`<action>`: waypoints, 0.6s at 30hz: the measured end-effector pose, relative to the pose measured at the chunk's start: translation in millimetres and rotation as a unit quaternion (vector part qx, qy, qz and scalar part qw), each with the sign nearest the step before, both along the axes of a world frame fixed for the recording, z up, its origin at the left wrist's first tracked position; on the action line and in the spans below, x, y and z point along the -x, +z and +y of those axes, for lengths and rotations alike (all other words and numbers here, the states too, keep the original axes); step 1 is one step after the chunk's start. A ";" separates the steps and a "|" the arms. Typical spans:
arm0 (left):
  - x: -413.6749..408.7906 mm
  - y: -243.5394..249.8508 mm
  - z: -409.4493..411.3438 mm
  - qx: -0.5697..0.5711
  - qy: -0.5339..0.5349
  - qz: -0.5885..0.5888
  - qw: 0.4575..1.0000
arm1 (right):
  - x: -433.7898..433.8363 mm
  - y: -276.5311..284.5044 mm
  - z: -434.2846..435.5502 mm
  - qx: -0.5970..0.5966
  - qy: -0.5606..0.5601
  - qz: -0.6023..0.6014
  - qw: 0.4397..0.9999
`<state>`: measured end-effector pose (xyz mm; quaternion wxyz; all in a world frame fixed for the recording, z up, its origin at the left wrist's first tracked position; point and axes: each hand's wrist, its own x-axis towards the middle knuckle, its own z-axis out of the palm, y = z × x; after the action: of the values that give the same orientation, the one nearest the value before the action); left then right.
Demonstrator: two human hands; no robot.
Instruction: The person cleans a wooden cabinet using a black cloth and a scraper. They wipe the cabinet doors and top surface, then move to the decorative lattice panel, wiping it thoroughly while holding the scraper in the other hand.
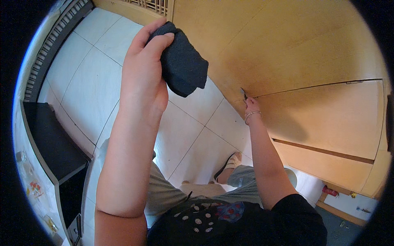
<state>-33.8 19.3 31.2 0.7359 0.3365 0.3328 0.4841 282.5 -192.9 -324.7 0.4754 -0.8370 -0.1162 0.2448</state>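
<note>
My left hand [150, 58] is raised in front of me, its thumb and fingers closed on a dark folded cloth [186, 64] that hangs to the right of the palm. Lower and to the right, my right hand [252, 105], with a bracelet [253, 113] at the wrist, grips a small dark handle [244, 94] at the wooden cabinet panel [286, 46]. Whether that handle is fixed to the panel cannot be told. A seam runs rightwards from beside the right hand to a hinge [354, 82].
Pale floor tiles [190, 138] lie below. At left stands a black-sided cabinet [55, 138] with small items on its light top. A wooden lattice [154, 6] is at the top. Open storage with a red item [330, 191] sits at lower right. My sandalled foot [231, 164] is below.
</note>
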 end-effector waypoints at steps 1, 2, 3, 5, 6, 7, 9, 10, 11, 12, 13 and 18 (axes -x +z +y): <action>4.0 -2.8 -0.3 -0.001 0.012 0.006 1.000 | 9.9 27.3 7.6 0.011 -0.001 0.048 0.999; 5.2 -3.7 0.6 -0.003 0.015 0.008 1.000 | 18.2 49.7 11.5 0.011 -0.012 0.081 0.997; 6.3 -3.4 1.1 -0.006 0.018 0.011 1.000 | 27.1 72.7 15.9 0.011 -0.024 0.114 0.993; 5.7 -2.4 0.4 -0.002 0.021 0.010 1.000 | 36.3 95.6 23.4 -0.017 -0.053 0.156 0.986; 3.7 -0.3 -0.3 -0.001 0.015 0.007 1.000 | 30.9 92.5 20.5 -0.017 -0.042 0.122 0.991; 3.3 0.8 -0.4 -0.003 0.011 0.001 1.000 | 26.8 85.7 21.2 -0.016 -0.028 0.090 0.995; 4.6 1.3 -0.2 -0.006 0.011 -0.006 1.000 | 21.4 78.8 27.2 -0.030 -0.015 0.073 0.997; 6.7 0.8 0.1 -0.006 0.016 -0.001 1.000 | 31.7 90.9 40.5 -0.045 -0.013 0.087 0.995; 8.9 0.3 0.0 -0.006 0.021 0.004 1.000 | 36.6 93.9 53.2 -0.051 -0.010 0.098 0.994; 10.4 1.3 0.1 -0.006 0.024 0.007 1.000 | 39.5 97.1 63.2 -0.058 -0.011 0.107 0.993; 9.9 2.6 -0.1 -0.006 0.024 0.006 1.000 | 34.9 90.3 72.1 -0.057 -0.014 0.109 0.992; 8.1 5.0 2.7 0.002 0.022 -0.004 1.000 | 34.4 54.9 116.6 -0.054 -0.080 0.120 0.988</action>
<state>-41.9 22.0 36.2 0.7267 0.3258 0.3383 0.5013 248.1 -76.3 -269.9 0.5489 -0.7810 -0.0038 0.2978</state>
